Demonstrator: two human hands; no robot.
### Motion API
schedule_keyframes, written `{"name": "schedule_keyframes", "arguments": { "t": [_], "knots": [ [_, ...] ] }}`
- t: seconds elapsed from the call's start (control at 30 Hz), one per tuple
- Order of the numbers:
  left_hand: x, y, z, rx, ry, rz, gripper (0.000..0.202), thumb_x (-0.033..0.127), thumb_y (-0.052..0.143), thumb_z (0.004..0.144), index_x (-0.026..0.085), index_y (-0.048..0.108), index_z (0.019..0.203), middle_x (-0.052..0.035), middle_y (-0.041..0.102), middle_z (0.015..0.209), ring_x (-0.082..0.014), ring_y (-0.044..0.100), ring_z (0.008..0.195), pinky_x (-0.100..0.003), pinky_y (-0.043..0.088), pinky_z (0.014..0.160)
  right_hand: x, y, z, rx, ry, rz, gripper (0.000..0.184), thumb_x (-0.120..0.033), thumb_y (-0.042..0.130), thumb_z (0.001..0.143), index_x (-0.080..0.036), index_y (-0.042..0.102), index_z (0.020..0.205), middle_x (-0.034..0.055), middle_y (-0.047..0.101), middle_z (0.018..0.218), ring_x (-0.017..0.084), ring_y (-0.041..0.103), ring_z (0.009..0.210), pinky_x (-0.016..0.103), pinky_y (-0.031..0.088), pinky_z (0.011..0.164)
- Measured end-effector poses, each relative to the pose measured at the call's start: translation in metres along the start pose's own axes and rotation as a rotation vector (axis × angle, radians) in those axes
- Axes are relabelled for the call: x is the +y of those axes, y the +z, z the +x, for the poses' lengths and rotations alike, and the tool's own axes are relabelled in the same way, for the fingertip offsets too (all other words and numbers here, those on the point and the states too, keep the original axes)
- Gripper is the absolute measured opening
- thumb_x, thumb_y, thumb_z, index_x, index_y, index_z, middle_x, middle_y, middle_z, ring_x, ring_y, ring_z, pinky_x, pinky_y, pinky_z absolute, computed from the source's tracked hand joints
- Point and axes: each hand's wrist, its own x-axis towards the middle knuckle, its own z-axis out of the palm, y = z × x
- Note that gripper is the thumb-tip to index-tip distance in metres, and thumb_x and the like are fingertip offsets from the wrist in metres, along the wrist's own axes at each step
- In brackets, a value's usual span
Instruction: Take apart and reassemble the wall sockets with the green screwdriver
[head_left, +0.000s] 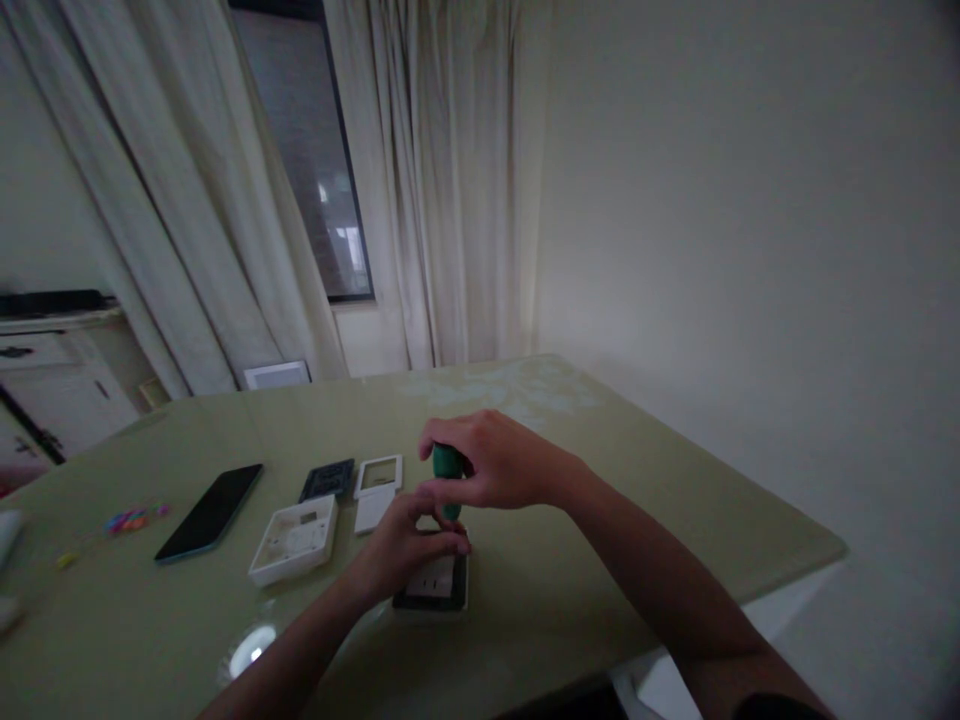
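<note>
My right hand (499,465) is closed around the green handle of a screwdriver (448,465), held upright over a switch module (435,583) with a dark frame and white face lying on the table. My left hand (409,545) rests on the near top edge of that module, fingers curled and pinching near the screwdriver's tip, which is hidden between the fingers.
On the pale green table (637,520) lie a white back box (294,540), a white frame (379,476), a small white plate (373,510), a dark grey insert (328,481), a black phone (210,511) and small colourful bits (129,519). Curtains and a window stand behind.
</note>
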Motion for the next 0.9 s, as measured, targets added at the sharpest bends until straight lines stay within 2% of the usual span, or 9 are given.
{"name": "schedule_keyframes", "arguments": {
  "t": [0.07,0.2,0.33,0.4,0.5,0.57,0.7,0.8,0.9],
  "knots": [
    [0.000,0.001,0.000,-0.002,-0.001,-0.035,0.027,0.040,0.095,0.072,0.019,0.078,0.077,-0.0058,0.080,0.087,-0.0260,0.075,0.085,-0.032,0.061,0.076,0.000,0.000,0.000,0.002,-0.002,-0.002,0.029,-0.043,0.076,0.096,-0.019,0.067,0.111,0.0029,0.073,0.094,0.015,0.062,0.080,0.026,0.038,0.073],
    [0.004,0.002,-0.002,-0.103,0.009,-0.020,0.028,0.046,0.082,0.088,0.019,0.084,0.090,-0.0076,0.081,0.089,-0.0254,0.074,0.087,-0.032,0.059,0.077,0.000,0.000,-0.001,0.018,0.011,0.003,0.028,-0.040,0.077,0.095,-0.018,0.068,0.111,0.0016,0.072,0.088,0.014,0.061,0.076,0.025,0.037,0.072],
    [0.004,0.003,-0.001,0.014,0.003,0.078,0.029,0.044,0.089,0.078,0.019,0.076,0.072,-0.0062,0.078,0.083,-0.0269,0.072,0.087,-0.032,0.056,0.075,-0.001,0.000,-0.001,0.011,0.011,0.023,0.030,-0.040,0.077,0.095,-0.019,0.068,0.113,0.0003,0.070,0.086,0.014,0.059,0.075,0.025,0.037,0.071],
    [0.004,-0.001,-0.002,0.013,0.020,0.105,0.031,0.047,0.089,0.077,0.019,0.077,0.082,-0.0073,0.078,0.093,-0.0295,0.071,0.095,-0.035,0.057,0.082,-0.001,0.000,-0.001,0.022,0.005,0.023,0.030,-0.040,0.077,0.096,-0.019,0.067,0.115,0.0005,0.070,0.088,0.015,0.060,0.078,0.026,0.039,0.073],
    [0.012,-0.015,-0.009,-0.116,0.046,0.226,0.052,0.050,0.091,0.077,0.024,0.074,0.118,-0.0095,0.074,0.127,-0.0348,0.064,0.120,-0.045,0.052,0.104,0.000,-0.002,-0.001,0.064,0.019,0.017,0.031,-0.038,0.077,0.096,-0.020,0.066,0.118,-0.0010,0.069,0.086,0.014,0.060,0.076,0.026,0.039,0.074],
    [0.021,-0.026,-0.015,-0.224,0.055,0.385,0.067,0.049,0.096,0.072,0.029,0.069,0.131,-0.0091,0.067,0.140,-0.0376,0.056,0.131,-0.050,0.045,0.113,0.001,-0.006,-0.003,0.114,0.036,0.023,0.031,-0.039,0.077,0.097,-0.021,0.065,0.119,-0.0032,0.066,0.080,0.013,0.057,0.071,0.025,0.039,0.072],
    [0.030,-0.037,-0.022,-0.388,0.046,0.574,0.077,0.046,0.099,0.067,0.031,0.068,0.135,-0.0076,0.064,0.137,-0.0386,0.055,0.130,-0.052,0.044,0.113,0.004,-0.021,-0.010,0.226,0.080,0.034,0.027,-0.041,0.077,0.097,-0.020,0.066,0.111,-0.0059,0.061,0.072,0.011,0.053,0.064,0.024,0.037,0.069],
    [0.028,-0.035,-0.023,-0.397,0.056,0.602,0.078,0.036,0.099,0.065,0.032,0.068,0.136,-0.0063,0.063,0.136,-0.0367,0.056,0.127,-0.049,0.045,0.112,0.012,-0.031,-0.014,0.253,0.106,-0.026,0.032,-0.043,0.085,0.089,-0.018,0.067,0.096,-0.0033,0.064,0.078,0.011,0.054,0.068,0.025,0.037,0.070],
    [0.027,-0.032,-0.024,-0.383,0.056,0.611,0.078,0.031,0.099,0.063,0.031,0.068,0.135,-0.0058,0.063,0.132,-0.0345,0.058,0.122,-0.046,0.047,0.108,0.028,-0.027,-0.015,0.203,0.159,-0.074,0.036,-0.043,0.090,0.084,-0.017,0.066,0.092,-0.0014,0.065,0.082,0.013,0.055,0.072,0.026,0.036,0.070]
  ]
}}
